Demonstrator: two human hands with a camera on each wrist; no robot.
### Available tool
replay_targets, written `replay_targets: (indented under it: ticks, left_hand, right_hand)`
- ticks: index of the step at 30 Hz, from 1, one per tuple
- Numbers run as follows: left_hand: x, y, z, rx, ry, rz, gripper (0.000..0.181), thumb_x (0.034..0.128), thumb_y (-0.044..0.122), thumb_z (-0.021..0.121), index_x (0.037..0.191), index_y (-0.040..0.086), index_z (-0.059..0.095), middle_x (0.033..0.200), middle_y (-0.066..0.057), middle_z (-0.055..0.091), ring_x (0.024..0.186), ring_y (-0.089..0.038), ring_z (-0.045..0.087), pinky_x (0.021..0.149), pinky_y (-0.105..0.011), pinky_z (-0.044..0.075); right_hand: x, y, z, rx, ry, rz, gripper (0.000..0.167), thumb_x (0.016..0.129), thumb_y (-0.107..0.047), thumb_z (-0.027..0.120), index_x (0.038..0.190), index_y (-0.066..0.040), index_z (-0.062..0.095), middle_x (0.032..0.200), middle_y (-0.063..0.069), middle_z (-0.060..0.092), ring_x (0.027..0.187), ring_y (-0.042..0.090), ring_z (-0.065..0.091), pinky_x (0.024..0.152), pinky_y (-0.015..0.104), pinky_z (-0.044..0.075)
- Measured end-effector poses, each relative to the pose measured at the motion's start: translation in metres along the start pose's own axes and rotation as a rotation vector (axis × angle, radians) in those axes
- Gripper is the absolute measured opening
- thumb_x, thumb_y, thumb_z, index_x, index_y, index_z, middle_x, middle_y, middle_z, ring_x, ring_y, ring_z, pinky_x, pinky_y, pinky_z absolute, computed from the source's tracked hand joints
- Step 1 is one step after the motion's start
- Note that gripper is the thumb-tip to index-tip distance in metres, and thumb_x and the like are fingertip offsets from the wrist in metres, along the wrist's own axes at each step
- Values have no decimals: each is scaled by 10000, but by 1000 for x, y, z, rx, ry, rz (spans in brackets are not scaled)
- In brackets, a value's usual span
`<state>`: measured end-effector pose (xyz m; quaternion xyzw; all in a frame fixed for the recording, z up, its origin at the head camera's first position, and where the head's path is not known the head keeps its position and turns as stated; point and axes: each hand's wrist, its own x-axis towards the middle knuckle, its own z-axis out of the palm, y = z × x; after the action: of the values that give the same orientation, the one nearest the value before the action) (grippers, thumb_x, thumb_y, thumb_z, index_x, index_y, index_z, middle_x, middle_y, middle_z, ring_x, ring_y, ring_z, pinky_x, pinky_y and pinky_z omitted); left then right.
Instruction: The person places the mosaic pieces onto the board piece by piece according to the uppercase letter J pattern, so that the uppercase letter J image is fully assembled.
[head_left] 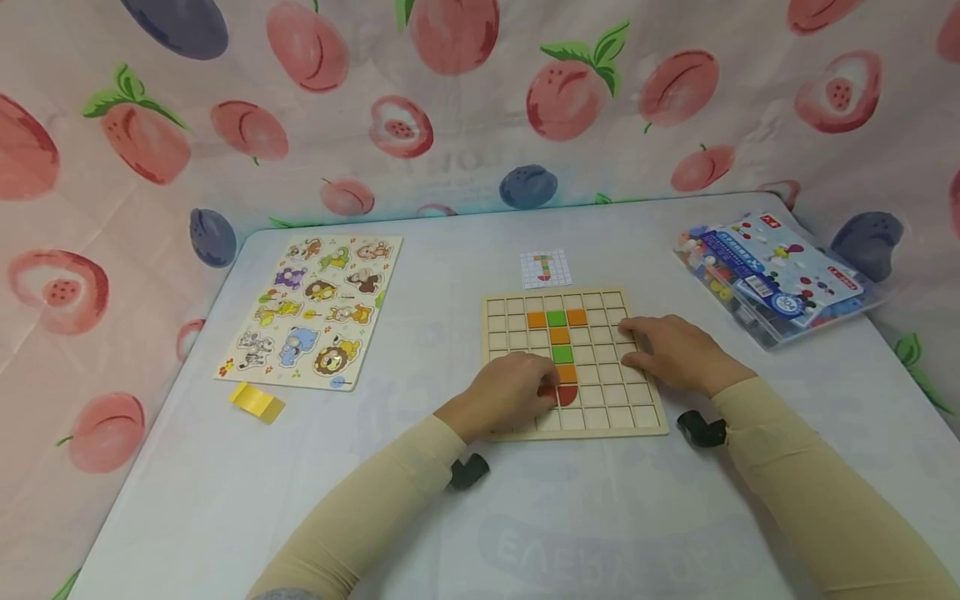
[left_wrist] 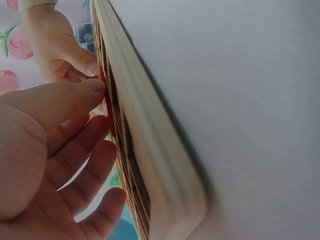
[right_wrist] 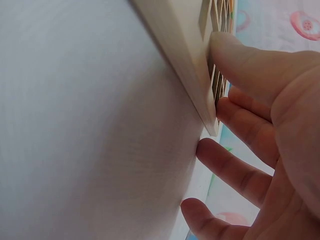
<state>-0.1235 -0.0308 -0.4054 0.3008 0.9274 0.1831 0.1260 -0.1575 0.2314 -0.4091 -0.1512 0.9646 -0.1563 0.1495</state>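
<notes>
A wooden grid board lies on the table. Its cells hold orange tiles, green tiles and a rounded red tile, laid out in a T-like column. Over the lower left of the column, my left hand pinches a red tile between thumb and index finger, down at the board's surface; the other fingers are loosely bent. My right hand rests at the board's right edge, thumb on the rim and fingers spread, holding no tile.
Behind the board lies a small pattern card. An animal puzzle board is at the left, with a yellow folded piece before it. A clear plastic case of colourful pieces stands at the right back. A fruit-patterned curtain hangs behind.
</notes>
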Motion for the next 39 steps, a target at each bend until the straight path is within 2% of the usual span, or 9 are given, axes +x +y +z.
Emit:
replay_targets:
  ticks: [4,11,21,27,39]
  left_hand:
    - [2,2,0,-3,2,-14,191,910,218,735,1086,145,729,952,79,669,898,-103,571,810,-249,478]
    - [6,6,1,3,-5,-25,201,911,241,742,1085,142,732,938,77,662,899,-118,565,818,-255,473]
    - [11,8,4,51,27,13,268,905,277,743,1132,140,701,958,71,638,905,-125,556,841,-280,461]
    - [13,9,6,55,18,15,250,906,278,730,1114,145,692,888,91,600,871,-115,541,831,-278,452]
    - [13,10,5,75,20,3,238,902,266,727,1110,155,693,902,95,606,892,-120,556,861,-296,455]
  right_hand:
    - [0,0,0,3,-1,-1,579,963,-269,671,1443,6,498,1370,252,557,1240,464,505,1043,614,371]
    - [-1,-1,-2,-8,5,-17,582,964,-286,672,1435,10,503,1367,258,556,1229,475,508,1034,618,375]
    - [-1,0,-3,-8,9,-30,583,960,-281,677,1428,21,505,1361,261,559,1223,481,512,1028,620,379]
    - [-2,0,-3,2,2,-26,592,957,-289,684,1429,19,504,1351,265,564,1216,485,513,1019,626,382]
    - [0,0,-1,0,0,-3,582,964,-262,672,1447,7,490,1373,259,551,1253,481,493,1039,619,369]
